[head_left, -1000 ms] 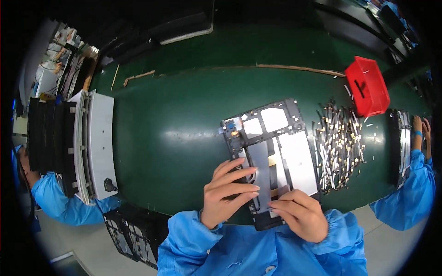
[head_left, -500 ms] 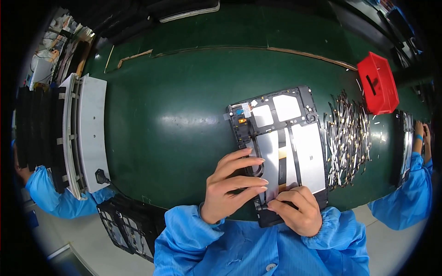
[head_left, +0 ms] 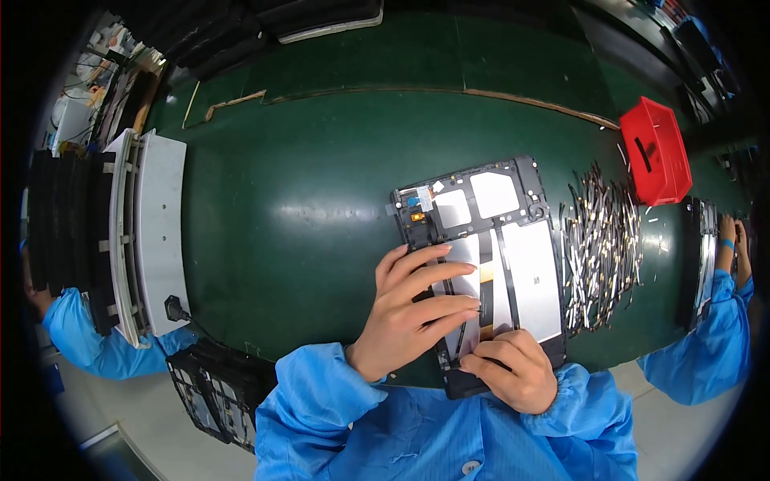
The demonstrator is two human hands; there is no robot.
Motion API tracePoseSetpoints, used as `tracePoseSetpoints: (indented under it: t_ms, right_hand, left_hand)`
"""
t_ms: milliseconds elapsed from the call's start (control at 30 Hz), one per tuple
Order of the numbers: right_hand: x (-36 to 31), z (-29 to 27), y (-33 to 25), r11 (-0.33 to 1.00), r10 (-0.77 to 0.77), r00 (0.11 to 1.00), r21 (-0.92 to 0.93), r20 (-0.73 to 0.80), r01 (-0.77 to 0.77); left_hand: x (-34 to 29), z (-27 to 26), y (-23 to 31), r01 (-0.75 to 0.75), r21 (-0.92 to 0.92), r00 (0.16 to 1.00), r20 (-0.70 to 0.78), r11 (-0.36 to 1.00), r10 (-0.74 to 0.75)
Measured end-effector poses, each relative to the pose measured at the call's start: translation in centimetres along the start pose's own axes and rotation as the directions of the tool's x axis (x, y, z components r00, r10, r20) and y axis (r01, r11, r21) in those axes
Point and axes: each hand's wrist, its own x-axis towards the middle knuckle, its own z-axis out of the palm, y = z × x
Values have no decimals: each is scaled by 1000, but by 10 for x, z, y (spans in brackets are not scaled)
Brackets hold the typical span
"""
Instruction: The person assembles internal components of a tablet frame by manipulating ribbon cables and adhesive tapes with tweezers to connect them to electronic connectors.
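A black tablet-like device lies with its inside facing up at the table's near edge, slightly tilted. Silver plates and thin black cables run along it. My left hand rests over its left side, fingers stretched out and apart across a silver plate. At the near end of the device, my right hand has its fingers curled with the tips pressed together beside a black cable. What those fingertips hold, if anything, is hidden.
A pile of thin black-and-silver cables lies right of the device. Behind it stands a red bin. Grey-white panels stand at left, with stacked black frames below. A co-worker's hands are at far right; another person's sleeve shows at left.
My left hand has moved slightly right and up over the device, its fingers reaching farther across. The device has shifted a little left and toward me. My right hand stays at the near end.
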Motion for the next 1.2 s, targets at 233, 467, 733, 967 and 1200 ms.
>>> tracePoseSetpoints:
  t_ms: [233,467,733,967,1200]
  right_hand:
    - [3,2,-2,999,44,998,22,-38,-43]
    - [1,1,2,1000,5,1000,16,2,-5]
    - [0,2,2,1000,12,1000,11,-26,-12]
    - [2,1,0,999,7,1000,-41,-13,-7]
    - [4,-1,0,999,25,1000,-37,-5,-25]
  left_hand:
    - [0,1,-4,14,42,1000,16,999,-14]
    - [1,0,-4,25,47,999,35,999,-26]
    - [3,-1,1,-19,82,999,38,996,16]
    - [1,-1,1,31,105,1000,-2,994,-31]
    - [-33,-19,6,87,260,981,147,962,-128]
